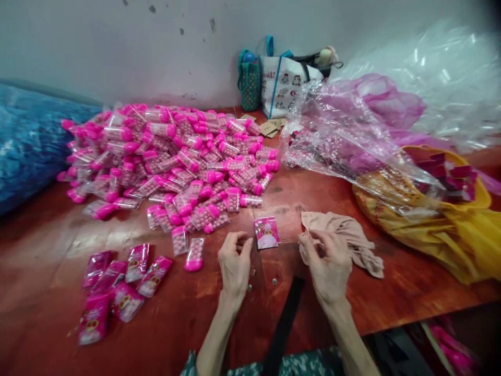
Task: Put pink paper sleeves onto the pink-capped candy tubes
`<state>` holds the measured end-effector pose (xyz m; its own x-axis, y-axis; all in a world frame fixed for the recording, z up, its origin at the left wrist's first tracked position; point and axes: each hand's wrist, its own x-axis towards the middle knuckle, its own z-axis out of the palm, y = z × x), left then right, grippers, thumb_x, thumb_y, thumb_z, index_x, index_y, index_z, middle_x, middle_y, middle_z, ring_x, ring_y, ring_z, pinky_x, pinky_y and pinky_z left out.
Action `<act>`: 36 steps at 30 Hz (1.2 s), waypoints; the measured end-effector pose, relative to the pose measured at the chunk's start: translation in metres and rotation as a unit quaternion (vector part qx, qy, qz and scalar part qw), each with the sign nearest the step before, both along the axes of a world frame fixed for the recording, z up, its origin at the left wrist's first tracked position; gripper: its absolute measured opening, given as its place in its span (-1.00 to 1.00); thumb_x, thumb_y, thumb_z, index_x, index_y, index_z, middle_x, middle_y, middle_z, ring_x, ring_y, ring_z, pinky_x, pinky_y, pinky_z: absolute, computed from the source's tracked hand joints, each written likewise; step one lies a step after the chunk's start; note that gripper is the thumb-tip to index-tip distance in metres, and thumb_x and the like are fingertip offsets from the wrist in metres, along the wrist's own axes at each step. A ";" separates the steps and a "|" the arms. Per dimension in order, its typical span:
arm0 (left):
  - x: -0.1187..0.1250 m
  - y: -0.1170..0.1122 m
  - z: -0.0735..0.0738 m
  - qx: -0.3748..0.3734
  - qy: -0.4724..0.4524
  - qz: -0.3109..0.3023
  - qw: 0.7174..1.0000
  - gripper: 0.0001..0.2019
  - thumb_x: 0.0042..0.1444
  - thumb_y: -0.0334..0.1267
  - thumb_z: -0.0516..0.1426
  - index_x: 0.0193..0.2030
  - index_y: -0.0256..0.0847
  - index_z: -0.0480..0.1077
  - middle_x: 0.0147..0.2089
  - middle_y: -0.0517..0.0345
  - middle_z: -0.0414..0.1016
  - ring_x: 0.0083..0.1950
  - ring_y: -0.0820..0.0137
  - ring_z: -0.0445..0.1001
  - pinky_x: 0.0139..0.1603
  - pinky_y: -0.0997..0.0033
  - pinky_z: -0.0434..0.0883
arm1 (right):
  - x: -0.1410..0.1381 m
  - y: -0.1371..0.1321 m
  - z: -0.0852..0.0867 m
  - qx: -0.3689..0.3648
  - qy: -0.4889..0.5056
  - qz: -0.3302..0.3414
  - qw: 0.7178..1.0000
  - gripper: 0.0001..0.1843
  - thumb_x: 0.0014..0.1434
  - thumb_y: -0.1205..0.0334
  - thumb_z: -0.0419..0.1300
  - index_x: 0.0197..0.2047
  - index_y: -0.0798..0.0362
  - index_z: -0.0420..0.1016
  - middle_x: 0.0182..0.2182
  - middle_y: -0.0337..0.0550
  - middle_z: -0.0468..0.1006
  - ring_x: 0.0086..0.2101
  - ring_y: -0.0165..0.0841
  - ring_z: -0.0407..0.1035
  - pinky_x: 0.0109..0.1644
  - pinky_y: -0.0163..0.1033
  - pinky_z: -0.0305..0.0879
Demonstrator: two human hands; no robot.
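A small stack of pink printed sleeves [266, 233] lies flat on the table between my hands. My left hand [234, 263] is just left of it, fingers curled and thumb tip near the forefinger, with nothing visible in it. My right hand [329, 263] pinches the near left edge of a crumpled beige cloth [344, 235]. Left of my left hand, a clear tube of pink beads [194, 254] with a pink cap lies by the big pile of capped tubes [172, 156]. Several tubes in pink printed sleeves [94, 317] lie at the lower left.
A yellow bag [426, 245] with a yellow basket [485, 190] holding dark pink pieces stands at the right. Clear and pink plastic film [352, 130] spreads behind it. At the back are a white tote bag [279, 86] and brown cards [270, 127]. A blue sack [31, 141] bulges at the left.
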<state>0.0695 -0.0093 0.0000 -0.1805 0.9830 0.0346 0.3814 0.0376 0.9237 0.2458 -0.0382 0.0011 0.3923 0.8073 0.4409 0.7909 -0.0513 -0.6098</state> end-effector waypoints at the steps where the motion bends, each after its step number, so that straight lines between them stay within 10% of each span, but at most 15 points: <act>1: -0.002 0.002 -0.004 -0.009 -0.012 0.000 1.000 -0.85 0.02 -0.23 0.09 -0.28 -0.23 0.35 -0.32 0.11 0.40 -0.32 0.37 0.39 -0.30 0.38 0.33 | -0.008 0.006 0.002 -0.028 -0.028 0.023 0.999 -0.74 0.11 0.05 0.11 -0.30 0.08 0.44 -0.40 -0.10 0.44 -0.30 -0.24 0.24 -0.19 -0.15 0.18; 7: 0.013 0.009 -0.016 -0.006 -0.030 -0.030 0.999 -0.81 0.01 -0.24 0.10 -0.22 -0.24 0.36 -0.35 0.14 0.39 -0.39 0.43 0.38 -0.38 0.45 0.33 | -0.038 0.026 -0.007 -0.139 -0.113 0.063 0.982 -0.70 0.16 0.06 0.04 -0.47 0.06 0.38 -0.46 -0.09 0.42 -0.35 -0.23 0.18 -0.23 -0.14 0.05; 36: -0.012 -0.013 -0.016 0.025 0.036 -0.027 0.999 -0.89 0.05 -0.34 0.07 -0.29 -0.24 0.38 -0.31 0.15 0.35 -0.33 0.43 0.38 -0.34 0.48 0.33 | -0.075 0.011 -0.015 -0.126 -0.035 0.081 0.988 -0.81 0.18 0.23 0.05 -0.42 0.06 0.40 -0.46 -0.20 0.49 -0.30 -0.26 0.26 0.07 0.08 -0.28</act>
<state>0.0574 -0.0221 -0.0164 -0.1218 0.9880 0.0952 0.4462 -0.0311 0.8944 0.1704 -0.0269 -0.0135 0.2239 0.9446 0.2400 0.8414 -0.0630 -0.5368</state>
